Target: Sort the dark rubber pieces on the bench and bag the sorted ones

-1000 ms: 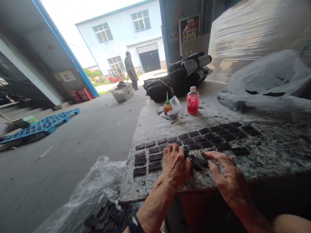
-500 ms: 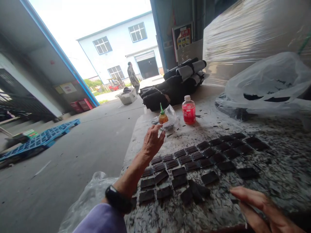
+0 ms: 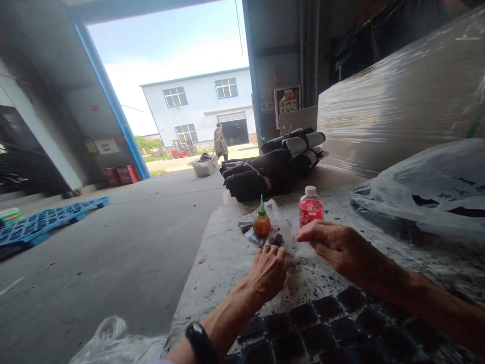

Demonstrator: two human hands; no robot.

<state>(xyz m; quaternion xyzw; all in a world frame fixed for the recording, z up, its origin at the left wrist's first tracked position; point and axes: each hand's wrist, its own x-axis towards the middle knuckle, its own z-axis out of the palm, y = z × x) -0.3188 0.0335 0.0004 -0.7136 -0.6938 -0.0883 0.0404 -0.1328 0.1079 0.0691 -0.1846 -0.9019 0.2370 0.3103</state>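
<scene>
My left hand (image 3: 267, 270) reaches over the table, its fingers curled onto the near edge of a small clear plastic bag (image 3: 276, 215). Dark pieces show inside the bag. A round amber bottle with a green nozzle (image 3: 261, 222) stands upright against the bag, just beyond these fingers. My right hand (image 3: 331, 242) is pinched at the bag's right side, in front of a red-labelled bottle with a white cap (image 3: 310, 205); what lies between its fingertips is too small to make out. Rows of dark flat squares (image 3: 318, 338) lie on the table nearest me, partly under my forearms.
Black rolls (image 3: 273, 167) are stacked past the table (image 3: 212, 247). A large white plastic bag (image 3: 428, 187) and a wrapped stack (image 3: 386, 121) stand right. On the left floor lies a blue pallet (image 3: 53, 220). A person (image 3: 220, 141) is beside a grey bin (image 3: 204, 167) outside.
My right hand has come from the lower right to the small bag. My left hand has shifted right and curled onto the bag's edge. The view has tilted up.
</scene>
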